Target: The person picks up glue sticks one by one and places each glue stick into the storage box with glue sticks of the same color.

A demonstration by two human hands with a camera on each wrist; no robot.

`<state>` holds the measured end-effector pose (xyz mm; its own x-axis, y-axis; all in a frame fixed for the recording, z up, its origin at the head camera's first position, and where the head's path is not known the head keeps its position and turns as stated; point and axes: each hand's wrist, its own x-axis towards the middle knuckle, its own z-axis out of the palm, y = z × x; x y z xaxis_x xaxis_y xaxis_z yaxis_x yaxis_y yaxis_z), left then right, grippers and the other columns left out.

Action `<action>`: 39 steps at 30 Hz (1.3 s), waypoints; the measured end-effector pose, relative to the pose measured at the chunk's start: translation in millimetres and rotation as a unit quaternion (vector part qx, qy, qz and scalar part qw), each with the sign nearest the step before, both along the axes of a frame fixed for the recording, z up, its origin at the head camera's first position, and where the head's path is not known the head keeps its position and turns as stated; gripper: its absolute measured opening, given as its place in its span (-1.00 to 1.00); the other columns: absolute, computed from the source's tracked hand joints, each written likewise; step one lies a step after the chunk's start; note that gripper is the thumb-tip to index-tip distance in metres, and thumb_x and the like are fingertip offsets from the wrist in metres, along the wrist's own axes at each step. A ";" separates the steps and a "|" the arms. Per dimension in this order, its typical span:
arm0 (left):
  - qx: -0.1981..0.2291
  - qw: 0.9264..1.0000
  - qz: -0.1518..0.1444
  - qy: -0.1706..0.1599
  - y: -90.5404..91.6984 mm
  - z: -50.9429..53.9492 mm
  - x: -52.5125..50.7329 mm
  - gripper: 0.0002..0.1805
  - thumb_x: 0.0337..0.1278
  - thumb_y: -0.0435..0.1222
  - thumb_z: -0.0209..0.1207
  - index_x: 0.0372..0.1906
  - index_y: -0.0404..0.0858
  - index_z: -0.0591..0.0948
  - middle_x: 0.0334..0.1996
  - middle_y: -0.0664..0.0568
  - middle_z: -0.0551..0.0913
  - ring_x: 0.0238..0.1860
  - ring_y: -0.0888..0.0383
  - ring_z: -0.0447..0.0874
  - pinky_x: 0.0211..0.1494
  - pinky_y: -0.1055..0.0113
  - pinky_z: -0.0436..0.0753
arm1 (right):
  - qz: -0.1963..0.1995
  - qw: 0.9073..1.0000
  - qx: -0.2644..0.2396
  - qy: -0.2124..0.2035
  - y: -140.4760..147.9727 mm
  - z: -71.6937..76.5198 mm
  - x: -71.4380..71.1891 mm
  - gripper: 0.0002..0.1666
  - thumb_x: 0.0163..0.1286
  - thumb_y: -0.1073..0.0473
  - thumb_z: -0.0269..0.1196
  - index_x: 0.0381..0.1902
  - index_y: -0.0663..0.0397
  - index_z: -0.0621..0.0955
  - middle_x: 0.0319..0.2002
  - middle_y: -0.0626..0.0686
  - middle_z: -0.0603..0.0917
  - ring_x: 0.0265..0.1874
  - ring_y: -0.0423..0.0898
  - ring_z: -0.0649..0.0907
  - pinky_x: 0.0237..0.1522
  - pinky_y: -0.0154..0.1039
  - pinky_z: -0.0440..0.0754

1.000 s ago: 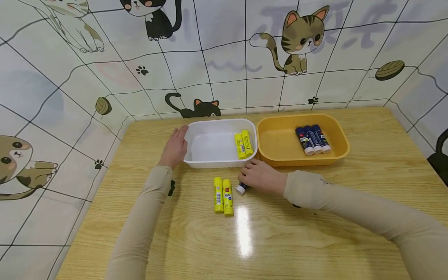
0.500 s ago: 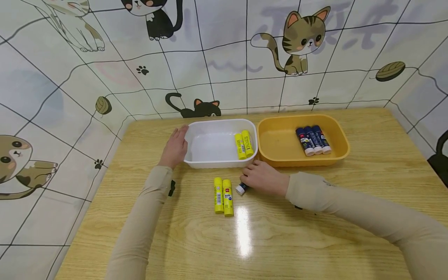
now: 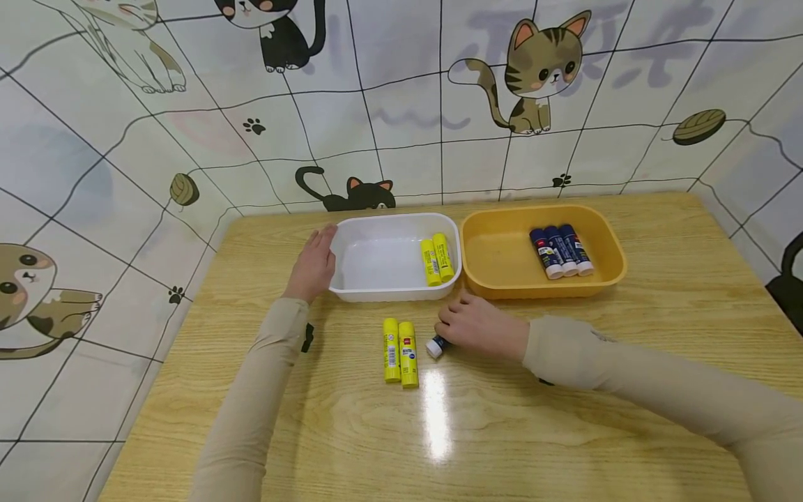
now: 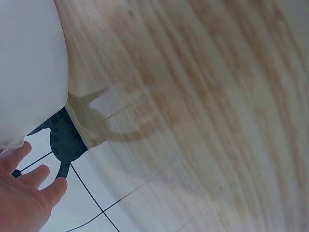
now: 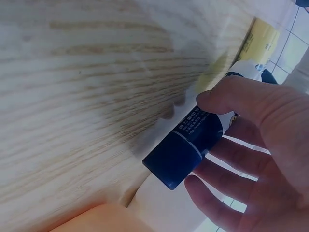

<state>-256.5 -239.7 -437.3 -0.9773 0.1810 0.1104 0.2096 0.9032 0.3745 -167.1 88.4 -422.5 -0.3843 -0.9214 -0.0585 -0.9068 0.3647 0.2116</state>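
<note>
My right hand [image 3: 482, 325] holds a dark blue glue stick [image 5: 179, 152] with a white end, thumb on one side and fingers on the other. In the head view most of that stick is hidden under the hand. Fingers of my left hand [image 3: 311, 267] rest, loosely extended, against the left end of the white tray [image 3: 376, 294]. Two yellow glue sticks [image 3: 400, 353] lie side by side on the table, left of my right hand. Inside the white tray, another yellow pair [image 3: 437, 259] lies at its right end.
A yellow-orange tray [image 3: 498, 254] adjoins the white one on the right. Three dark blue glue sticks [image 3: 561, 251] lie together in its right half. Behind the wooden table [image 3: 533, 432] stands a wall covering [image 3: 408, 104] with printed cats.
My right hand has shifted slightly right and nearer to me, and the dark blue glue stick has moved with it. My left hand and both trays stay in place.
</note>
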 end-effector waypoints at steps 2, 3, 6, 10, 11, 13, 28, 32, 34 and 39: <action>0.001 1.000 -0.002 0.000 0.3 0.7 0.4 -0.44 0.36 -0.44 -0.20 0.45 -0.38 0.16 0.45 -0.20 0.15 0.44 -0.22 0.03 0.49 0.07 -0.01 | 0.004 1.000 -0.007 -0.001 1.5 0.9 2.5 -0.80 0.28 0.14 0.34 -0.14 -0.01 0.66 -0.21 -0.02 0.65 -0.27 -0.08 0.60 -0.23 -0.19 0.52; 0.001 1.000 -0.003 0.001 0.3 0.6 0.4 -0.44 0.37 -0.44 -0.20 0.45 -0.38 0.16 0.45 -0.21 0.15 0.44 -0.21 0.04 0.49 0.09 -0.02 | 0.006 1.000 -0.010 -0.001 2.3 1.4 3.7 -0.80 0.27 0.14 0.34 -0.15 0.00 0.66 -0.22 -0.02 0.65 -0.27 -0.08 0.60 -0.25 -0.19 0.52; -0.001 1.000 -0.006 0.003 0.4 1.1 1.1 -0.44 0.36 -0.45 -0.20 0.44 -0.40 0.17 0.45 -0.22 0.16 0.44 -0.20 0.04 0.50 0.13 -0.05 | 0.011 1.000 -0.014 0.002 5.3 3.4 6.6 -0.83 0.27 0.16 0.33 -0.17 0.00 0.66 -0.24 -0.02 0.65 -0.29 -0.07 0.60 -0.26 -0.20 0.54; 0.000 1.000 -0.005 0.004 0.4 1.2 1.5 -0.44 0.36 -0.45 -0.20 0.45 -0.39 0.17 0.45 -0.21 0.16 0.44 -0.19 0.04 0.50 0.14 -0.06 | 0.012 1.000 -0.016 0.003 9.9 5.5 9.6 -0.85 0.26 0.19 0.34 -0.19 0.02 0.65 -0.25 -0.01 0.65 -0.31 -0.07 0.59 -0.30 -0.22 0.56; 0.001 1.000 -0.004 0.002 0.3 1.0 1.4 -0.44 0.37 -0.44 -0.20 0.45 -0.38 0.17 0.45 -0.20 0.15 0.44 -0.19 0.04 0.50 0.14 -0.06 | 0.011 1.000 -0.018 0.003 11.1 5.5 10.1 -0.85 0.25 0.20 0.34 -0.20 0.02 0.65 -0.26 -0.01 0.65 -0.32 -0.07 0.59 -0.31 -0.23 0.56; 0.002 1.000 -0.002 -0.001 0.0 0.4 0.9 -0.44 0.37 -0.44 -0.20 0.45 -0.37 0.16 0.46 -0.19 0.14 0.44 -0.20 0.03 0.50 0.11 -0.04 | 0.010 1.000 -0.023 0.003 13.4 6.2 11.4 -0.86 0.24 0.19 0.36 -0.23 0.03 0.65 -0.28 -0.01 0.65 -0.34 -0.07 0.59 -0.34 -0.25 0.56; 0.003 1.000 0.008 -0.012 -1.1 -1.5 0.6 -0.43 0.39 -0.41 -0.21 0.47 -0.32 0.14 0.48 -0.14 0.12 0.45 -0.20 0.00 0.48 0.02 0.00 | 0.004 1.000 -0.029 0.005 32.7 10.3 16.6 -0.81 0.16 0.17 0.42 -0.29 0.02 0.64 -0.32 -0.03 0.64 -0.37 -0.09 0.59 -0.37 -0.25 0.57; 0.005 1.000 0.005 -0.006 -2.0 -2.0 0.7 -0.44 0.38 -0.42 -0.21 0.46 -0.34 0.15 0.47 -0.16 0.13 0.44 -0.23 0.02 0.47 0.00 0.02 | -0.007 1.000 -0.024 -0.010 39.3 13.6 17.1 -0.78 0.14 0.17 0.44 -0.27 0.02 0.63 -0.31 -0.02 0.63 -0.34 -0.08 0.60 -0.32 -0.22 0.59; 0.007 1.000 0.005 -0.004 -2.0 -1.6 0.9 -0.44 0.38 -0.42 -0.21 0.46 -0.34 0.16 0.46 -0.17 0.14 0.44 -0.23 0.02 0.47 -0.01 0.03 | -0.012 1.000 -0.022 -0.015 43.6 15.0 17.0 -0.76 0.13 0.17 0.44 -0.25 0.02 0.62 -0.29 -0.02 0.64 -0.33 -0.07 0.60 -0.31 -0.20 0.59; 0.012 1.000 0.009 -0.014 -1.4 0.4 1.9 -0.43 0.39 -0.41 -0.21 0.47 -0.33 0.15 0.47 -0.16 0.12 0.45 -0.23 0.00 0.47 -0.02 0.02 | -0.020 0.999 -0.024 -0.024 57.6 19.2 17.3 -0.73 0.12 0.18 0.45 -0.23 0.03 0.62 -0.27 -0.01 0.64 -0.29 -0.06 0.61 -0.28 -0.16 0.60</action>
<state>-254.6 -241.1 -436.9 -0.9832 0.1604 0.0872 0.1820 0.8978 0.4010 -149.8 146.0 -403.3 -0.4188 -0.9074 -0.0339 -0.8997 0.4096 0.1506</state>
